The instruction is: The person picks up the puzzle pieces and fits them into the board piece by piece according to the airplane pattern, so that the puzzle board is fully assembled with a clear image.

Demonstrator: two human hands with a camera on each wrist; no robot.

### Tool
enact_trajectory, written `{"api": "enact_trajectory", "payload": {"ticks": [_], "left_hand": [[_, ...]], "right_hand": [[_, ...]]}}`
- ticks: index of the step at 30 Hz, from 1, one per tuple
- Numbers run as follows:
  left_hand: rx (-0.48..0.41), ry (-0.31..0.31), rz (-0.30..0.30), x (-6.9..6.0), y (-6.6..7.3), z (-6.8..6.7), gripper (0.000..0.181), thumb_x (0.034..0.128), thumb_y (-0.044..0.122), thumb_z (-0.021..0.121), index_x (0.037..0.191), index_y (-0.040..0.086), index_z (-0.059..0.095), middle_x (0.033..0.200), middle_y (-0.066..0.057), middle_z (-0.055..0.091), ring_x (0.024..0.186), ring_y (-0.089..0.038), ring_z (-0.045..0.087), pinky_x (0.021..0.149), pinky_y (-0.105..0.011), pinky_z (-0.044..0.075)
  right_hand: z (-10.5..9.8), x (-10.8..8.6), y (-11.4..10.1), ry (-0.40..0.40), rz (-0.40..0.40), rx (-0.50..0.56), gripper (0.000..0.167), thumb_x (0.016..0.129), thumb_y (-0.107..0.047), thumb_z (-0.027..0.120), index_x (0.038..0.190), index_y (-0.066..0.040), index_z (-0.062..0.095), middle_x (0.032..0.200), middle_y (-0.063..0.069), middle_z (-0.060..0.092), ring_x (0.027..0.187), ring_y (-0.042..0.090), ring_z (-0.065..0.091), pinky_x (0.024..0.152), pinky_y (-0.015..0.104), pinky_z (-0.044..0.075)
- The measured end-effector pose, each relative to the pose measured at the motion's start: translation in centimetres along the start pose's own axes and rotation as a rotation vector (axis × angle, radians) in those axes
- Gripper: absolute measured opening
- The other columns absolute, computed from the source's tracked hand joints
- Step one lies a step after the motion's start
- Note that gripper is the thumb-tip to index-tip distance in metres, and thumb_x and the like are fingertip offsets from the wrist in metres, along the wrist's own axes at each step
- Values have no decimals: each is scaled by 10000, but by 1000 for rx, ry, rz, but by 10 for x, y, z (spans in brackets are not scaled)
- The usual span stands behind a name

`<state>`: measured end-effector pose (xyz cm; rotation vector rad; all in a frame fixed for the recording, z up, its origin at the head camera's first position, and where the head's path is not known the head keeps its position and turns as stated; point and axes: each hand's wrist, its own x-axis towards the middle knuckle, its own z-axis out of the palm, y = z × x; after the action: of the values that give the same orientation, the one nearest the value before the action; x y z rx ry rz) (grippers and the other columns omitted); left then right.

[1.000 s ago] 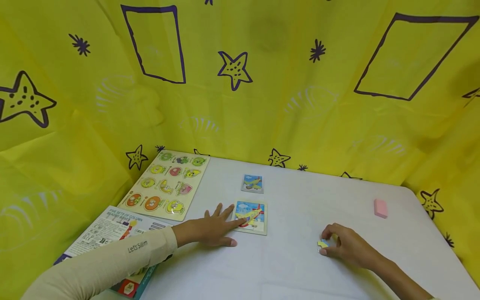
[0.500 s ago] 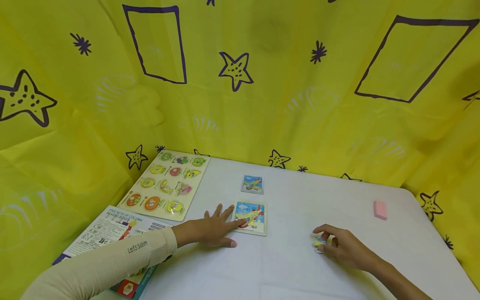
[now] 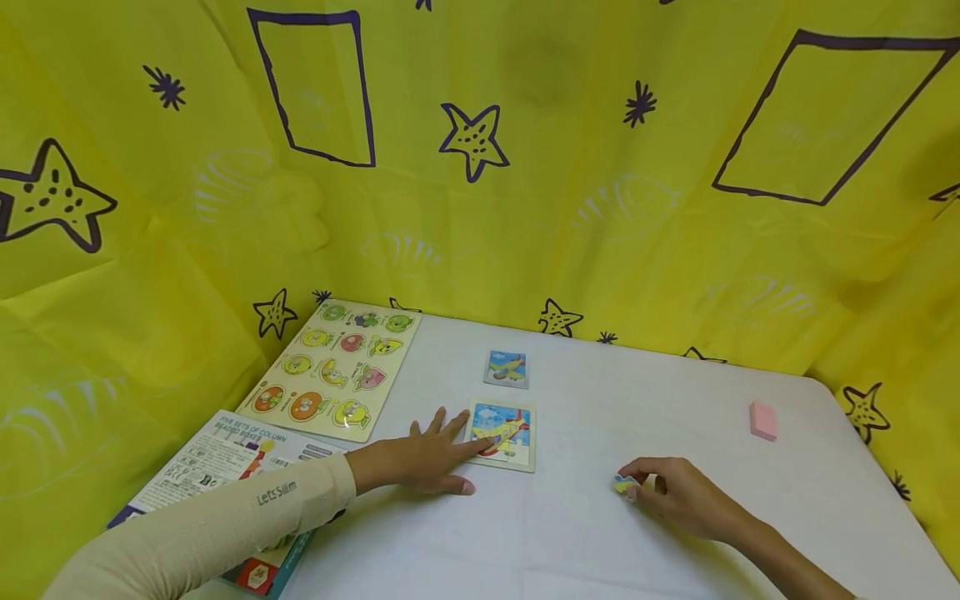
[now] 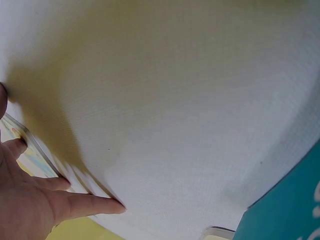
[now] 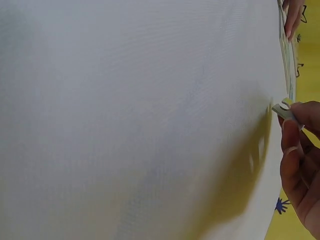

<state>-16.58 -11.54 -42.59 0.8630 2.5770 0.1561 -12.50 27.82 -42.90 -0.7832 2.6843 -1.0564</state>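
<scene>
A square jigsaw puzzle [image 3: 517,417] with a yellow-and-red airplane on blue sky lies mid-table, its lower part showing a pale area. My left hand [image 3: 431,462] is spread flat, fingers straight, the index finger resting on the puzzle's left side. To the right, my right hand [image 3: 678,496] pinches a small jigsaw piece [image 3: 624,486], blue and yellow, between thumb and fingers just over the cloth. In the right wrist view the piece [image 5: 287,112] shows edge-on, with a notch. Behind the puzzle lies a smaller card [image 3: 506,368] with a similar airplane picture.
At the left lies a wooden fruit board [image 3: 337,362]; in front of it, a printed box [image 3: 202,458] sits partly under the left sleeve. A pink block [image 3: 762,421] stands at the right. Yellow patterned cloth [image 3: 525,225] hangs behind the white table [image 3: 585,550].
My right hand has shifted a little left toward the puzzle, turning the piece between its fingers. The left hand has stayed in place on the puzzle.
</scene>
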Motion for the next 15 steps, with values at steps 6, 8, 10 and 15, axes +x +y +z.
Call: {"api": "enact_trajectory", "payload": {"ticks": [6,8,10,15], "left_hand": [[3,3,5,1,-2,1,717,957,623,529,1584,420,245,1688,-155,104,1503,-533,118,1087,-751,251],[2,3,5,1,-2,1,718,955,625,530,1583,420,247,1687,-156,107,1501,-537,121,1087,-751,254],[-1,-1,2,1,-2,0,719,956,622,531,1584,420,244,1688,-155,102,1501,-537,117,1090,-749,251],[-2,-10,-7,-1,1,-2,715,960,610,534,1584,420,241,1687,-156,105,1506,-527,118,1098,-740,252]], "right_hand": [[4,7,-9,-61,-8,132,188,968,-114,661,1146,-63,628,863,-1,648,519,-25,458,502,214,446],[8,10,-11,-68,-17,167,161,970,-101,655,1124,-67,623,864,13,645,517,-21,464,501,217,453],[12,14,-13,-71,-17,183,133,969,-107,658,1098,-76,644,879,19,639,521,-15,469,499,217,452],[19,26,-21,-81,37,201,175,960,-160,683,1111,-73,687,943,50,616,522,4,489,501,214,448]]}}
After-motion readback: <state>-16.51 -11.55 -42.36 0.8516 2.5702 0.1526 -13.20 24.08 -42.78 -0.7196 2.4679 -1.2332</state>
